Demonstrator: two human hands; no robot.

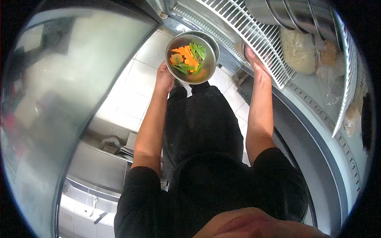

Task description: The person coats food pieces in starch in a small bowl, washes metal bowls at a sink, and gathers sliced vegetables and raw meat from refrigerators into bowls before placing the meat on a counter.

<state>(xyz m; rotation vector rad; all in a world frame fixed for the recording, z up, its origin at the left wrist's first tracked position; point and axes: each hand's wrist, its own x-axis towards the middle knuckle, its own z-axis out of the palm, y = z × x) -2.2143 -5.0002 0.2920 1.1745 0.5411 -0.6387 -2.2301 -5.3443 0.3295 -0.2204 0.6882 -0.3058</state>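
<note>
My left hand [164,79] grips a steel bowl [173,74] by its left side, above the floor. Orange carrot slices [186,53] and green vegetable pieces [198,50] lie inside it. A second metal bowl [214,44] shows behind its upper right rim, apparently stacked underneath. My right hand [257,63] reaches into the refrigerator, below a white wire shelf [262,39]. Its fingers curl beside a rounded, metallic-looking edge [240,48]; the shelf partly covers them, so what they hold is unclear.
The glass refrigerator door [91,59] stands open at left. Large metal containers [295,14] and a plastic-wrapped pale bag [297,51] occupy the shelves at right. White floor tiles [137,85] lie below; a stainless-steel unit [99,164] stands at lower left.
</note>
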